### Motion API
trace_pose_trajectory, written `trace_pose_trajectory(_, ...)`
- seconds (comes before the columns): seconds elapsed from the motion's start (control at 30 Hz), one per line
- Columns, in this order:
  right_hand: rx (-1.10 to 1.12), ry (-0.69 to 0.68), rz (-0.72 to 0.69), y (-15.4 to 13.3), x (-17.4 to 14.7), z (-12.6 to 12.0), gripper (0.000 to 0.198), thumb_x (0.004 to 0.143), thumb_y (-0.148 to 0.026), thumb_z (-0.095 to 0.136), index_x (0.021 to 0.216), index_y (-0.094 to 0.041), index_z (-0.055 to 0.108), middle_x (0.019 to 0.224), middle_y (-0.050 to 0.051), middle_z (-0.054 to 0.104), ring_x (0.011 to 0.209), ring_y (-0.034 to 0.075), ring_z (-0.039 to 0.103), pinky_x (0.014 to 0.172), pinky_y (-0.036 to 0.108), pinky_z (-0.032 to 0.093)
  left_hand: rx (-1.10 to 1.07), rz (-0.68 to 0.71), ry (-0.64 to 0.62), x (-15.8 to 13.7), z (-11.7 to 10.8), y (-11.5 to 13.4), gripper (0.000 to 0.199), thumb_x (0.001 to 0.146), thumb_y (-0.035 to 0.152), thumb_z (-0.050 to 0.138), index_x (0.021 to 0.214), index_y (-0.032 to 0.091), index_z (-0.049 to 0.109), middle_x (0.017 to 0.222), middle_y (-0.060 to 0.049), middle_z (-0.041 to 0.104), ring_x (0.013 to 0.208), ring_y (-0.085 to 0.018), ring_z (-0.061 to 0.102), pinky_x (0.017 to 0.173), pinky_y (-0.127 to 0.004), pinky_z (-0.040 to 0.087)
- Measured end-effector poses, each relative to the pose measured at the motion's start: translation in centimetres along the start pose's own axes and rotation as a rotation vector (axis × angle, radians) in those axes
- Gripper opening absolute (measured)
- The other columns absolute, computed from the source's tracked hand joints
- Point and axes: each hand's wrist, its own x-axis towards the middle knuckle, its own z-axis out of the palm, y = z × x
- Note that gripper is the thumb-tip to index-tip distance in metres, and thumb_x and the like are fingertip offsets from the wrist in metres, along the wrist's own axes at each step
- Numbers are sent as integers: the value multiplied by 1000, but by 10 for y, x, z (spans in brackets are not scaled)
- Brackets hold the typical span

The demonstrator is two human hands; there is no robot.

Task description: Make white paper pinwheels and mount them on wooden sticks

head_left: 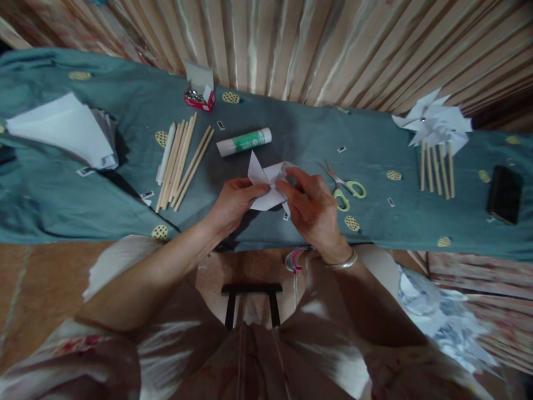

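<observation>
A white paper pinwheel (pixel 266 198) with its corners folded toward the middle is between my two hands, above the cloth-covered table. My left hand (pixel 235 203) pinches its left side, thumb on top near the centre. My right hand (pixel 311 208) closes on its right side, with fingers pressed at the middle and on a folded blade. Just beyond the paper lies a glue stick (pixel 245 142) with a green label. Scissors (pixel 343 186) with pale green handles rest, blades parted, right of my right hand.
Wooden sticks (pixel 179 161) and a stack of white paper (pixel 62 130) lie to the left. A red box of metal pins (pixel 200 94) stands open at the back. Finished pinwheels (pixel 435 125) and a dark phone (pixel 504 194) are at the right. Paper scraps (pixel 449 322) sit below the table.
</observation>
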Motion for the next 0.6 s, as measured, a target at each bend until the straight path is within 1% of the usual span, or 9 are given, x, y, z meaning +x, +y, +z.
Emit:
trace_pose_trajectory(0.13, -46, -2, -25, -1, 1, 1, 33, 101, -15, 46, 119, -27, 71, 133, 7, 66, 89, 17, 62, 84, 37, 58, 5, -8, 11, 1, -1, 1, 11, 60, 17, 81, 67, 13, 75, 66, -3, 73, 57, -10, 62, 57, -21, 46)
trace_pose_trajectory(0.3, -79, -22, -32, -1, 1, 0, 34, 102, -15, 46, 122, -27, 70, 134, 7, 66, 89, 18, 63, 84, 37, 58, 9, -32, 15, 0, 0, 3, 8, 62, 15, 80, 68, 13, 75, 68, -3, 73, 59, -11, 63, 60, -22, 48)
trace_pose_trajectory(0.47, -68, -44, -35, -1, -1, 1, 37, 102, -15, 45, 129, -28, 67, 136, 8, 64, 97, 19, 64, 89, 38, 57, 10, -40, 15, -1, 2, 4, 6, 61, 15, 79, 65, 14, 74, 65, -2, 72, 57, -10, 61, 58, -21, 47)
trace_pose_trajectory(0.6, -79, -57, -56, -1, -1, 0, 36, 103, -15, 44, 127, -26, 68, 136, 9, 65, 99, 20, 64, 89, 38, 57, 13, -29, 6, -1, 2, 4, 5, 62, 15, 78, 62, 14, 73, 62, -1, 70, 55, -9, 59, 56, -20, 45)
